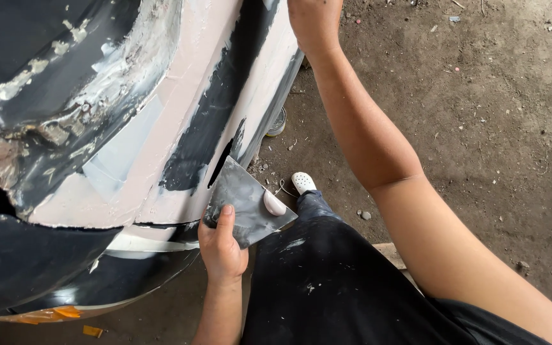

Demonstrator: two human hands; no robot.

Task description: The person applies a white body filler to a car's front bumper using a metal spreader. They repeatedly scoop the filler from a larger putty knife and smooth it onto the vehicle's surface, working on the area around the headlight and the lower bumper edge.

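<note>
My left hand (pixel 220 246) grips a flat grey metal plate (pixel 245 198) by its lower corner, thumb pressed on its face. A small lump of pinkish-white filler (pixel 274 204) sits on the plate. The plate's upper tip touches the dark car body panel (pixel 46 96), beside a wide band of pale pink filler (pixel 180 121) with black streaks showing through. My right hand (pixel 314 22) reaches up along the panel's right edge at the top of the view; its fingers are cut off by the frame, so what it holds is hidden.
Dirt floor (pixel 480 115) spreads to the right, scattered with small stones. My leg in dark, filler-spattered trousers (pixel 327 287) and a white shoe (pixel 303 182) are below the plate. A round can (pixel 278 122) stands by the panel's edge. Orange tape (pixel 52 314) hangs low left.
</note>
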